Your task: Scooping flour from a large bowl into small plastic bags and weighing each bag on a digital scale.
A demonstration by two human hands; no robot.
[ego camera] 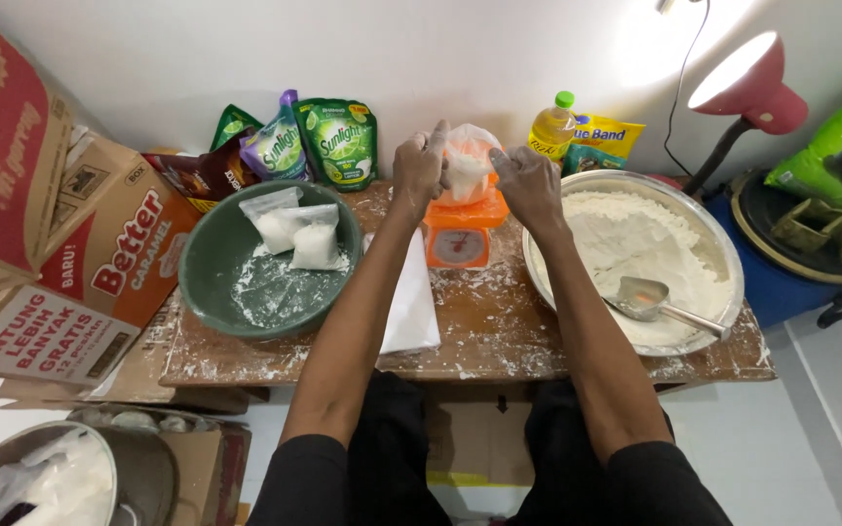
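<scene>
My left hand [419,166] and my right hand [528,182] both grip the top of a small clear plastic bag of white flour [467,164], which stands on an orange kitchen scale [460,234]. To the right is a wide metal basin of flour [723,253] with a metal scoop [647,297] lying in it. On the left, a green bowl [211,263] contains two filled flour bags [296,234]. A stack of flat clear bags [411,302] lies between my arms.
The low wooden table [489,341] is dusted with flour. Cardboard boxes [99,253] stand at left, soap pouches [324,141] and an oil bottle [552,127] by the wall, a pink lamp [752,83] and blue container [782,278] at right, a metal pot [80,477] bottom left.
</scene>
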